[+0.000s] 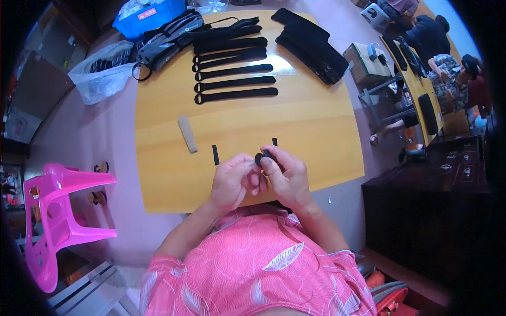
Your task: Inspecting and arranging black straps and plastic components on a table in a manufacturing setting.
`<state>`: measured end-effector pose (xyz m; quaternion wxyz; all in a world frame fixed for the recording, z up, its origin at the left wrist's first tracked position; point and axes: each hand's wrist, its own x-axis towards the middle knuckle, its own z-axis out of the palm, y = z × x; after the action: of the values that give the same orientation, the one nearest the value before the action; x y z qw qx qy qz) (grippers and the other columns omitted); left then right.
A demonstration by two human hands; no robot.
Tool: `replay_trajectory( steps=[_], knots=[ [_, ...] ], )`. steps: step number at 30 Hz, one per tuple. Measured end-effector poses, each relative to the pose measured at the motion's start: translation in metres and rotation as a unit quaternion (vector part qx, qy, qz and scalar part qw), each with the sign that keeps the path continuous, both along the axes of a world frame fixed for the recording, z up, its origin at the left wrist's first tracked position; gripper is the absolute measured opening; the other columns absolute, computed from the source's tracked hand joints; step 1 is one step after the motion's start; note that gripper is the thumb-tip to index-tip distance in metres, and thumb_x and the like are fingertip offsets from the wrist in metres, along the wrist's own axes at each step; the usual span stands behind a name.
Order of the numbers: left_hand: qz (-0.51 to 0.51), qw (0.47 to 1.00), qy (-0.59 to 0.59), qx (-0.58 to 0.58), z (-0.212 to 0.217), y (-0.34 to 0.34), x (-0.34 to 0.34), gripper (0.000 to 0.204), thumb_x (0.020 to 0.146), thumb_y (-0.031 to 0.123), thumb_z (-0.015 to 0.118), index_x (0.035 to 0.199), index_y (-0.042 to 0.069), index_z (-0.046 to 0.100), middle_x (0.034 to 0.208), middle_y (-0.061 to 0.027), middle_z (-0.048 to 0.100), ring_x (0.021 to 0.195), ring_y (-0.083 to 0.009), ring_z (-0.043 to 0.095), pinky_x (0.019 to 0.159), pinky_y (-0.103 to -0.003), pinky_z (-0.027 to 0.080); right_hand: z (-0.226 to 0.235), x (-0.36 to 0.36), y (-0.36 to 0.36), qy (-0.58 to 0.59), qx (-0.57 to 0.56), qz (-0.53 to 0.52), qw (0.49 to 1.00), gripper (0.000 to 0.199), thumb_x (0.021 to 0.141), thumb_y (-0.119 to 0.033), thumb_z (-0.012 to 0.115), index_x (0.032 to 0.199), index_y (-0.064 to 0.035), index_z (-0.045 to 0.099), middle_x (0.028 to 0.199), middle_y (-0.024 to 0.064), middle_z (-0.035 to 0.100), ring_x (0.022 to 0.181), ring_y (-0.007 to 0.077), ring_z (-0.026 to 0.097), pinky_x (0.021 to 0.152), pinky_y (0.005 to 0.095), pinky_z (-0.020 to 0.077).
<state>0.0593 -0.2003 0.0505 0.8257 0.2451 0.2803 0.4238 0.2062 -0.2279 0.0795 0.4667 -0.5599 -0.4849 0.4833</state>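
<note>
At the near side of the table, my right hand [290,176] pinches a small black strap piece [259,158] with a rounded end between thumb and fingers. Closed against the same piece from the other side is my left hand [231,178]; its fingertips meet it. Most of the strap piece is hidden by my fingers. Just beyond my hands lie two short black strips, one on the left [215,155] and one on the right [274,141]. A beige tapered strip [186,134] rests farther left. Several black straps with ring ends [237,96] lie in a row beyond.
Folded black fabric pieces [311,45] lie at the far right of the wooden table [316,126]. A grey-black bundle [171,39] sits far left, near a blue basket [150,21] and a clear bag [100,79]. A pink stool [68,181] lies left; other people [429,39] are far right.
</note>
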Motion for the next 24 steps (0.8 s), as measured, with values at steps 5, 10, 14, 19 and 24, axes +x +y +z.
replay_trajectory(
  steps=[5, 10, 14, 19, 24],
  knots=[
    [-0.122, 0.988, 0.093, 0.008, -0.003, 0.005, -0.006, 0.029, 0.100, 0.026, 0.048, 0.091, 0.002, 0.061, 0.067, -0.0042, 0.056, 0.059, -0.0143, 0.056, 0.052, -0.024, 0.043, -0.013, -0.001, 0.001, -0.166, 0.178, 0.005, 0.970, 0.020, 0.093, -0.007, 0.054, 0.106, 0.0085, 0.058, 0.094, 0.0201, 0.061, 0.075, 0.0269, 0.064, 0.066, 0.0336, 0.0507],
    [-0.042, 0.997, 0.059, -0.013, -0.014, -0.002, 0.011, 0.028, 0.099, 0.024, 0.051, 0.083, 0.004, 0.061, 0.065, -0.0012, 0.055, 0.056, -0.0087, 0.051, 0.051, -0.022, 0.041, -0.011, -0.002, -0.002, -0.112, 0.037, -0.019, 0.993, 0.021, 0.094, -0.009, 0.053, 0.105, 0.0071, 0.059, 0.094, 0.0216, 0.060, 0.082, 0.0332, 0.063, 0.071, 0.0351, 0.0502],
    [-0.003, 0.967, 0.194, 0.167, -0.008, -0.011, 0.016, 0.024, 0.097, 0.012, 0.051, 0.077, 0.002, 0.059, 0.066, -0.0016, 0.059, 0.056, -0.0063, 0.050, 0.051, -0.023, 0.042, -0.011, 0.002, 0.002, -0.038, 0.013, -0.050, 0.998, 0.020, 0.098, -0.013, 0.052, 0.103, 0.0038, 0.061, 0.078, 0.0081, 0.063, 0.062, 0.0132, 0.059, 0.056, 0.0270, 0.0489],
    [0.043, 0.950, 0.219, 0.220, 0.012, -0.011, 0.017, 0.022, 0.096, 0.008, 0.050, 0.078, 0.000, 0.058, 0.071, -0.0039, 0.063, 0.059, -0.0066, 0.053, 0.055, -0.022, 0.045, 0.001, 0.002, 0.015, 0.091, 0.004, -0.072, 0.993, 0.020, 0.098, -0.013, 0.051, 0.097, 0.0033, 0.062, 0.075, 0.0056, 0.063, 0.056, 0.0083, 0.056, 0.049, 0.0237, 0.0460],
    [0.058, 0.952, 0.206, 0.220, 0.008, -0.012, 0.016, 0.019, 0.097, 0.008, 0.049, 0.083, -0.001, 0.059, 0.076, -0.0058, 0.065, 0.062, -0.0074, 0.056, 0.059, -0.021, 0.047, -0.001, 0.013, 0.027, 0.168, -0.057, -0.044, 0.983, 0.022, 0.098, -0.013, 0.051, 0.103, 0.0053, 0.061, 0.085, 0.0086, 0.066, 0.071, 0.0126, 0.062, 0.061, 0.0239, 0.0506]
  ],
)
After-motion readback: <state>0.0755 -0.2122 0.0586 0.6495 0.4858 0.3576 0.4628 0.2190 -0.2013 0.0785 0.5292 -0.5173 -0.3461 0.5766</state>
